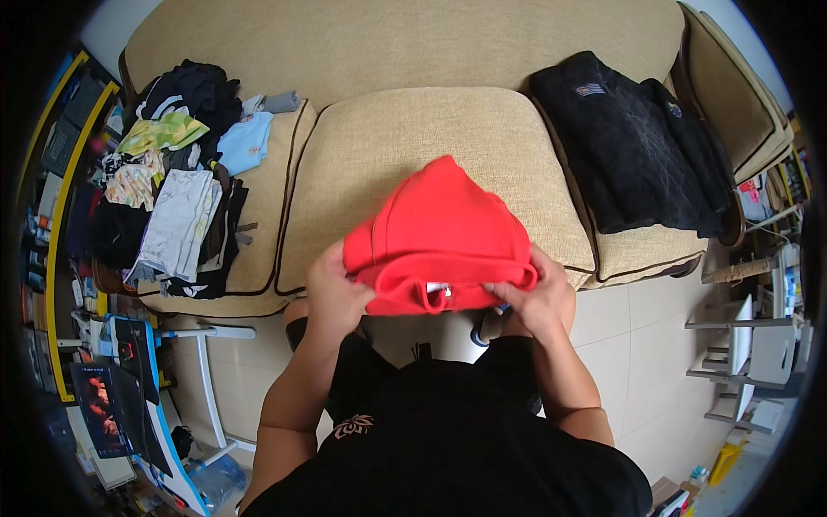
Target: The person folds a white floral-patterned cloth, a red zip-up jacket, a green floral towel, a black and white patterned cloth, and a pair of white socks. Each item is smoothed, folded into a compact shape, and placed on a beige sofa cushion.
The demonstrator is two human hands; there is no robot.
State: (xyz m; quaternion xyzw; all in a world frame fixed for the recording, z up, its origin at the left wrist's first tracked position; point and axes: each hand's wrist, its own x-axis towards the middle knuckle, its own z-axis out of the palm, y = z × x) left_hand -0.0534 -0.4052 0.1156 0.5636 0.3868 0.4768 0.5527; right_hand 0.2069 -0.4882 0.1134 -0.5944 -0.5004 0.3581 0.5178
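A folded red garment point(446, 220) is held up between my two hands, over the front of the beige sofa's middle cushion point(413, 129). Its near side is rolled over, and a white label point(439, 289) shows at the opening. My left hand point(337, 287) grips the near left corner, thumb on top. Opposite it, my right hand point(533, 291) pinches the near right corner, thumb pressed on the cloth. The fingers under the garment are mostly hidden.
Piled clothes, among them white shorts point(177, 220) and a light blue garment point(244, 142), lie on the left cushion. A folded black garment point(627, 142) covers much of the right one. A small desk point(161, 446) stands at lower left, folding chairs point(749, 355) at right.
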